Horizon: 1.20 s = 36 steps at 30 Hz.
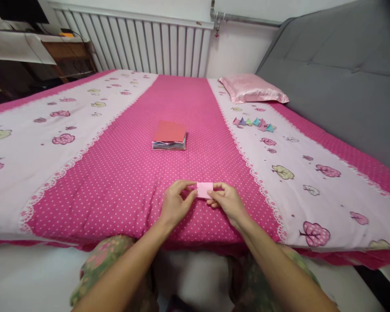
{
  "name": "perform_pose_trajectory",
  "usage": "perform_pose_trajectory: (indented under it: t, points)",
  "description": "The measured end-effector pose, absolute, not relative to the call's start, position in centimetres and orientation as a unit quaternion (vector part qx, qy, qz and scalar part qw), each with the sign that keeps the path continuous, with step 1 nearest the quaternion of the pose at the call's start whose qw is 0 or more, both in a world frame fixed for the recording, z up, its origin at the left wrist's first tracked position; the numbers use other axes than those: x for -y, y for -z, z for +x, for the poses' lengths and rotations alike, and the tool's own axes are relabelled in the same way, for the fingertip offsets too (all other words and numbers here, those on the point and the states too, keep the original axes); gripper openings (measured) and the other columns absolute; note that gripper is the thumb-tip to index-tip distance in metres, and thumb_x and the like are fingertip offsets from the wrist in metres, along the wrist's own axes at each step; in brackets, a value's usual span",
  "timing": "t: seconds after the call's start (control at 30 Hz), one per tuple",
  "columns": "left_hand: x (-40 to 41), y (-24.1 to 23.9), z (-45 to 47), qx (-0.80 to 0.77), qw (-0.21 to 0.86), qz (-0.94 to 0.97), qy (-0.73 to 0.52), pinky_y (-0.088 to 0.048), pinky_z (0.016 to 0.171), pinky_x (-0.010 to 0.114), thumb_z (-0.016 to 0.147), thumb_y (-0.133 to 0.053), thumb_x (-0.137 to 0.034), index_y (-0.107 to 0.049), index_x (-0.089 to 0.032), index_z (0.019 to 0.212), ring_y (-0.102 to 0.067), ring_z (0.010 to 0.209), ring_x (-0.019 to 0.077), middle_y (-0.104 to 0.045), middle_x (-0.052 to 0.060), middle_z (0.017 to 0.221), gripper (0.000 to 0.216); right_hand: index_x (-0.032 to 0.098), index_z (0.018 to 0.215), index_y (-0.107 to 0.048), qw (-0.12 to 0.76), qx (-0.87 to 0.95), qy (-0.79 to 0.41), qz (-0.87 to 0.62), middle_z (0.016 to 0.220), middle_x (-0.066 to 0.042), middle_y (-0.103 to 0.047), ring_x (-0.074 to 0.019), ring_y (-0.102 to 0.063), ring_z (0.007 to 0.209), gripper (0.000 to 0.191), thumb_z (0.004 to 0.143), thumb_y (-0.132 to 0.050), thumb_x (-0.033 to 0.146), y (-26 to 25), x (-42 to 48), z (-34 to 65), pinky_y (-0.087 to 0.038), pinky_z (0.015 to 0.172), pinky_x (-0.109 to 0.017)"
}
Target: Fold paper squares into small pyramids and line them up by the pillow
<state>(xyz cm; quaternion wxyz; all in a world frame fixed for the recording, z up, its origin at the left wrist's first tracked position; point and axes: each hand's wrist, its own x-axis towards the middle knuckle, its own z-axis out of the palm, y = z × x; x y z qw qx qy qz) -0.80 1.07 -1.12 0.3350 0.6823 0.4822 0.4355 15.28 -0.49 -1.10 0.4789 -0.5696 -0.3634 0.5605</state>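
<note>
A small folded piece of pink paper (204, 190) is held between both hands just above the near part of the bed. My left hand (178, 200) pinches its left edge between thumb and fingers. At the right edge, my right hand (228, 201) grips it too, with the thumb on the front face. Farther off on the bed lies a stack of square coloured paper (169, 132), a red sheet on top. To the right, several small folded paper pieces (254, 123) in pink, purple, green and blue sit in a cluster.
The bed is covered by a pink and white bedspread (185, 99). A pink pillow (251, 88) rests near the grey headboard (331, 65). Behind stands a white radiator (133, 41); a desk (63, 50) with a monitor is at far left. My knees are against the bed's near edge.
</note>
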Motion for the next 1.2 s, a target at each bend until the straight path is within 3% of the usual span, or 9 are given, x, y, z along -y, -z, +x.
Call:
perform_pose_trajectory:
  t: [0.17, 0.23, 0.4, 0.5, 0.63, 0.77, 1.2]
  points:
    - [-0.3, 1.3, -0.4, -0.465, 0.218, 0.787, -0.342, -0.048, 0.075, 0.031, 0.076, -0.056, -0.015, -0.065, -0.016, 0.088, -0.059, 0.083, 0.0178, -0.065, 0.007, 0.091, 0.015, 0.017, 0.124, -0.034, 0.450, 0.415, -0.532, -0.585, 0.055, 0.004, -0.062, -0.0119, -0.062, 0.047, 0.048, 0.079, -0.053, 0.018, 1.9, 0.7, 14.7, -0.050, 0.048, -0.020]
    - [-0.2, 1.3, -0.3, -0.467, 0.203, 0.799, -0.321, -0.048, 0.076, 0.031, 0.074, -0.056, -0.013, -0.065, -0.015, 0.088, -0.059, 0.084, 0.0187, -0.064, 0.008, 0.092, 0.017, 0.018, 0.127, -0.035, 0.422, 0.462, -0.526, -0.575, 0.057, 0.003, -0.062, -0.0119, -0.061, 0.047, 0.047, 0.082, -0.047, 0.020, 2.2, 0.7, 15.0, -0.049, 0.048, -0.021]
    - [-0.5, 1.5, -0.4, -0.459, 0.187, 0.817, -0.294, -0.046, 0.080, 0.033, 0.074, -0.056, -0.013, -0.064, -0.014, 0.091, -0.057, 0.086, 0.0197, -0.065, 0.008, 0.092, 0.019, 0.015, 0.115, -0.053, 0.321, 0.609, -0.431, -0.584, 0.055, 0.002, -0.060, -0.0099, -0.052, 0.041, 0.034, 0.087, -0.037, 0.026, 1.5, 0.4, 16.6, -0.042, 0.046, -0.022]
    - [-0.5, 1.4, -0.5, -0.460, 0.188, 0.818, -0.291, -0.046, 0.081, 0.033, 0.075, -0.055, -0.014, -0.064, -0.014, 0.092, -0.057, 0.087, 0.0195, -0.065, 0.008, 0.093, 0.019, 0.016, 0.112, -0.060, 0.282, 0.676, -0.330, -0.595, 0.052, 0.003, -0.055, -0.0119, -0.051, 0.047, 0.033, 0.084, -0.044, 0.022, 0.7, 0.1, 17.7, -0.039, 0.049, -0.023]
    - [-0.4, 1.1, -0.5, -0.468, 0.189, 0.814, -0.286, -0.046, 0.081, 0.033, 0.073, -0.057, -0.015, -0.065, -0.013, 0.092, -0.057, 0.086, 0.0197, -0.065, 0.008, 0.092, 0.021, 0.020, 0.102, -0.068, 0.287, 0.722, -0.252, -0.577, 0.069, -0.001, -0.059, -0.0115, -0.048, 0.054, 0.030, 0.075, -0.057, 0.019, 0.3, -0.3, 18.5, -0.038, 0.053, -0.025]
    - [-0.4, 1.0, -0.4, -0.467, 0.190, 0.813, -0.290, -0.046, 0.080, 0.032, 0.074, -0.057, -0.017, -0.066, -0.014, 0.090, -0.058, 0.085, 0.0191, -0.066, 0.008, 0.090, 0.018, 0.022, 0.097, -0.070, 0.320, 0.741, -0.255, -0.533, 0.089, -0.005, -0.061, -0.0120, -0.052, 0.064, 0.027, 0.075, -0.059, 0.014, 0.7, -0.5, 18.4, -0.043, 0.062, -0.027]
    - [-0.2, 1.5, -0.2, -0.492, 0.145, 0.809, -0.288, -0.046, 0.076, 0.031, 0.081, -0.052, -0.019, -0.068, -0.015, 0.087, -0.056, 0.080, 0.0181, -0.063, 0.007, 0.084, 0.018, 0.021, 0.090, -0.070, 0.309, 0.749, -0.251, -0.530, 0.097, -0.006, -0.065, -0.0170, -0.060, 0.082, 0.017, 0.080, -0.057, 0.017, 1.4, -0.9, 18.1, -0.046, 0.075, -0.031]
